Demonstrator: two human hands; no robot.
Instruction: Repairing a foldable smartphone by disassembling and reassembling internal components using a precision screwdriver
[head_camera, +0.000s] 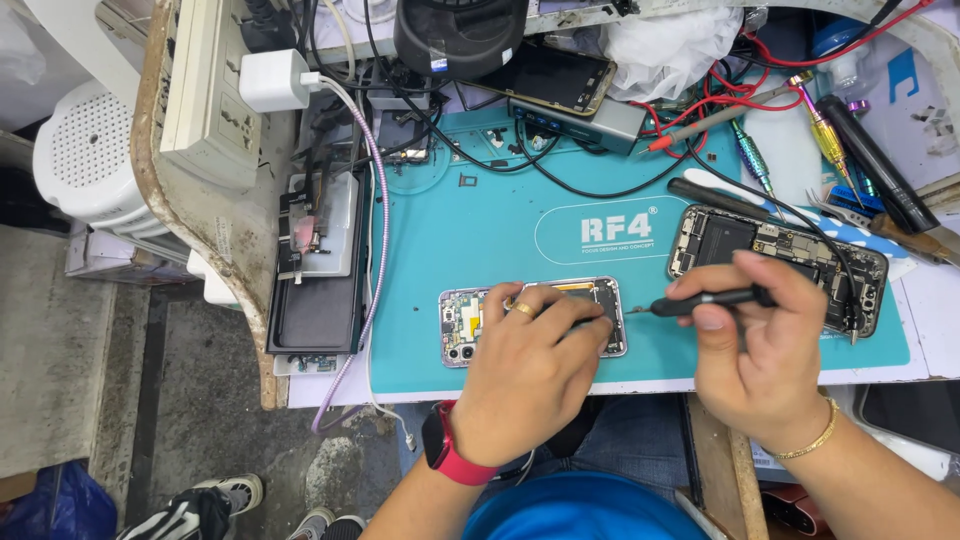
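An opened phone (465, 322) with its circuit boards exposed lies on the teal work mat (480, 230) near the front edge. My left hand (530, 375), with a ring and a red-strapped watch, rests on the phone's right half and holds it down. My right hand (755, 355) holds a black screwdriver (700, 300) level, its tip pointing left at the phone's right edge. A second opened phone (740, 240) lies behind my right hand, partly hidden by my fingers.
A black tray (315, 310) sits left of the mat beside a white power strip (205, 90) with a plugged charger (272, 80). Cables, red test leads (720, 105), several screwdrivers (825, 135) and a dark phone (555, 75) crowd the back. A white stool (85, 150) stands at far left.
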